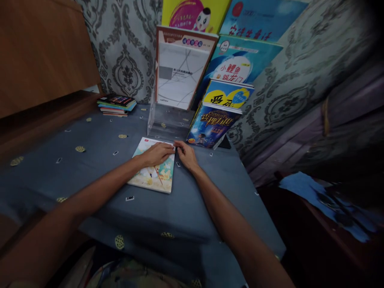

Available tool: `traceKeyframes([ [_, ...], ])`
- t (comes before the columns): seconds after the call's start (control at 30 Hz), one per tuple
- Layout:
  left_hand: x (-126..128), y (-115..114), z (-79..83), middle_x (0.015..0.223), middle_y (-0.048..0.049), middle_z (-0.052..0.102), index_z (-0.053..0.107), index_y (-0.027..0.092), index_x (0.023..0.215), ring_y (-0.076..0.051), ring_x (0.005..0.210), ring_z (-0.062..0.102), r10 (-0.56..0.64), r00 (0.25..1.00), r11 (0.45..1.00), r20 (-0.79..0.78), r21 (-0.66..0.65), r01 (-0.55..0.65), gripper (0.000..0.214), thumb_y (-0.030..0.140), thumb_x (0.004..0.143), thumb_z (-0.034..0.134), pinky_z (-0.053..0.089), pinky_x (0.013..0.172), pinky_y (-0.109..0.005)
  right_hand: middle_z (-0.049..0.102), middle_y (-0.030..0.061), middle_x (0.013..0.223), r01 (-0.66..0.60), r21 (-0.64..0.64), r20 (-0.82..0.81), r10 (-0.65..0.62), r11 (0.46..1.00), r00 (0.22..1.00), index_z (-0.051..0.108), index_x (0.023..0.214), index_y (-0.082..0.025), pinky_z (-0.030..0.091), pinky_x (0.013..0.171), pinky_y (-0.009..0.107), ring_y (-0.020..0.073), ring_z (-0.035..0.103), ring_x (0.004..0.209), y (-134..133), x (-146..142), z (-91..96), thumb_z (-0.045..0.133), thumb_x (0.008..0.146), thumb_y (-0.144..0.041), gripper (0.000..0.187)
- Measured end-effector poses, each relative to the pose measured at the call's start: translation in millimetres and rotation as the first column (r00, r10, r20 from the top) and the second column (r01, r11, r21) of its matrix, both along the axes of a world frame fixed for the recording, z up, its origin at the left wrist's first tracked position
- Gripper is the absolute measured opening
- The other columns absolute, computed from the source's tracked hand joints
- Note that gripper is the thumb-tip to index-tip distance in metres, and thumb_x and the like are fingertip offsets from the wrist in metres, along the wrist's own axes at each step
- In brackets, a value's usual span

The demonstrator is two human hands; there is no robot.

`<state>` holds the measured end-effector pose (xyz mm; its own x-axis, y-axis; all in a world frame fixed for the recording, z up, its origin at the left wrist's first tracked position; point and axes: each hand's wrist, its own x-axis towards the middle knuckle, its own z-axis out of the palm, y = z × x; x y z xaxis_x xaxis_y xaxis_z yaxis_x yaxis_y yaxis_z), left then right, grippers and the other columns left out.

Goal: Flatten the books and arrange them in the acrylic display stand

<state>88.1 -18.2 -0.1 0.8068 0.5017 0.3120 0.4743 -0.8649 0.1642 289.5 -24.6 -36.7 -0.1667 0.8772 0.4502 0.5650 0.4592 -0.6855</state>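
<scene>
Two bare arms (103, 186) stretch forward and converge. The left grip (159, 154), a hand lying palm down, points its fingers (168, 150) toward the right grip (186, 155), a loosely curled hand, possibly touching it.

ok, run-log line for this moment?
left hand: resting on book; right hand: by book's upper right corner, contact unclear; book: flat on tablecloth; behind: clear rack

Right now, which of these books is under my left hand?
The pale book with green artwork, lying flat on the table beneath your left hand. The rest are the standing books behind it and the stack at back left.
</scene>
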Motion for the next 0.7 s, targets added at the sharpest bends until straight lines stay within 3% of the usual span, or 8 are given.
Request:
traceKeyframes([
  [0.23, -4.5, 0.1, 4.6, 0.126, -0.0083, 0.07, 0.071, 0.022, 0.119, -0.022, 0.119, 0.065, -0.083, 0.996, 0.996, -0.013, -0.016, 0.083, 0.035, 0.015, 0.096, 0.045, 0.048, 0.107, -0.038, 0.076, 0.006, 0.116, 0.001, 0.013, 0.019, -0.002, 1.0, 1.0, 0.064, 0.12, -0.022, 0.053, 0.1, 0.042, 0.0223, 0.07, 0.11, -0.1, 0.7, -0.9, 0.046, 0.088, -0.012, 0.038],
  [0.37, -10.2, -5.6, 8.1, 0.134, -0.0086, 0.067, 0.07, 0.022, 0.123, -0.022, 0.123, 0.063, -0.103, 0.994, 0.994, -0.046, -0.037, 0.101, 0.037, 0.015, 0.095, 0.047, 0.047, 0.108, -0.037, 0.076, 0.0045, 0.114, 0.007, 0.016, 0.021, -0.007, 1.0, 1.0, 0.065, 0.119, -0.023, 0.053, 0.1, 0.041, 0.0216, 0.069, 0.11, 0.7, 1.8, -2.2, 0.046, 0.088, -0.012, 0.038],
  [0.7, -33.7, -57.3, 17.2, 0.136, -0.0043, 0.066, 0.071, 0.028, 0.121, -0.022, 0.131, 0.057, -0.126, 0.992, 0.976, -0.027, -0.182, 0.119, 0.035, 0.016, 0.094, 0.053, 0.042, 0.111, -0.039, 0.076, 0.006, 0.113, 0.006, 0.025, 0.027, -0.006, 1.0, 1.0, 0.066, 0.117, -0.022, 0.054, 0.099, 0.042, 0.0225, 0.07, 0.109, 0.9, -0.6, -2.5, 0.046, 0.087, -0.012, 0.037],
])
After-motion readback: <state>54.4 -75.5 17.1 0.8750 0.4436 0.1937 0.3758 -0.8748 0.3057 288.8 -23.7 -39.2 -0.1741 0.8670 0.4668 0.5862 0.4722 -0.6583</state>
